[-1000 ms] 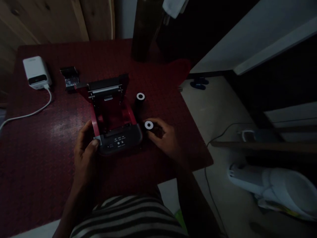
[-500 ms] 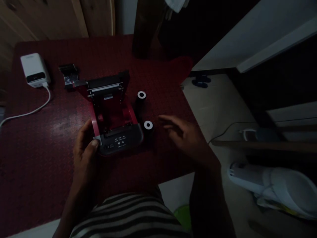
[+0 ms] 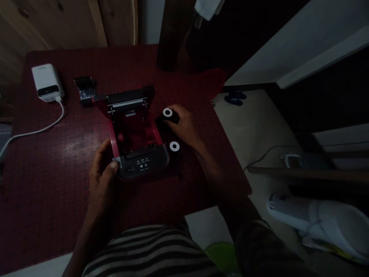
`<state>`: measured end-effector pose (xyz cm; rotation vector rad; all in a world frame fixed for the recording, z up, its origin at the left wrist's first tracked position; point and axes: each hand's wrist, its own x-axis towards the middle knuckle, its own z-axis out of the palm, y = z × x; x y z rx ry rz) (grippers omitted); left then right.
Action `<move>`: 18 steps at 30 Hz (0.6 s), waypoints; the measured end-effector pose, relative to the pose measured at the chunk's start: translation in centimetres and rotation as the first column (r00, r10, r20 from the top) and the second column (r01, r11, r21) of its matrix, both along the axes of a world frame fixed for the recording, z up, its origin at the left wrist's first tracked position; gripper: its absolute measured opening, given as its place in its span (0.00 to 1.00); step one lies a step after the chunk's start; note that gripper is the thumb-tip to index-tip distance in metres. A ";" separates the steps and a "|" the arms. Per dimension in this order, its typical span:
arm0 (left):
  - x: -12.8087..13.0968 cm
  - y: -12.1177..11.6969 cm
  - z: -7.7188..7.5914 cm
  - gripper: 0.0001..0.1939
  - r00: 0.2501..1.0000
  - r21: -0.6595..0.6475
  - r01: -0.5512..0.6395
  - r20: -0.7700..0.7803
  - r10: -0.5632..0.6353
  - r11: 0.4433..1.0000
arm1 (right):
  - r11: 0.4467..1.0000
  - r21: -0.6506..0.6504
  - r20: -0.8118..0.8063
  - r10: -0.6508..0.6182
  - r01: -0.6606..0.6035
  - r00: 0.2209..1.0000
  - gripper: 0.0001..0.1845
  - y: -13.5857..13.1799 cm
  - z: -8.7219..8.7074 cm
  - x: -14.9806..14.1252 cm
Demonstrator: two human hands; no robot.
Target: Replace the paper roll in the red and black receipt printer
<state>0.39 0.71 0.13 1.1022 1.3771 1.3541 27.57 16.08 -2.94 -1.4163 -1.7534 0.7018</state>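
Note:
A red and black label printer [image 3: 142, 161] rests on the table with its lid tipped back, so its red inner bay shows. My left hand [image 3: 103, 171] grips the printer's near left corner, thumb on top and fingers along the side. Beyond the printer's right side, my right hand [image 3: 184, 125] has its thumb and fingers closed around a small black roll with a white ring-shaped end [image 3: 167, 112]. A matching roll [image 3: 174, 146] stands nearer to me, beside the printer's front right corner and apart from my hand.
At the back left are a white power bank [image 3: 47, 82] with a white cable [image 3: 54, 123] and a small black open case [image 3: 85, 90]. The dark red table [image 3: 52, 184] ends at the right above a tiled floor. A green basin [image 3: 221, 256] sits below the front edge.
My right hand has moved forward and left from beside the near roll and closed around the far roll. My left hand keeps its grip on the printer. The view has shifted slightly.

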 end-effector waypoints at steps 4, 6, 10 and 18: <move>0.1 -0.1 0.0 0.27 1.000 -0.012 0.010 0.030 -0.010 1.000 | 1.000 0.008 -0.094 -0.009 0.010 0.996 0.14 -1.8 2.9 1.1; 0.1 0.0 0.1 0.26 0.999 -0.011 0.015 0.030 -0.014 1.000 | 0.999 0.039 -0.095 0.037 -0.033 0.995 0.16 -3.3 5.7 1.6; 0.2 0.1 0.2 0.25 0.999 0.003 0.019 0.027 -0.019 1.000 | 0.985 0.037 -0.022 0.171 -0.170 0.985 0.22 -6.3 12.0 1.5; 0.2 0.0 0.0 0.27 0.997 0.007 0.030 0.071 -0.030 1.000 | 0.850 -0.040 0.285 0.514 -0.525 0.809 0.11 -5.5 13.6 -4.0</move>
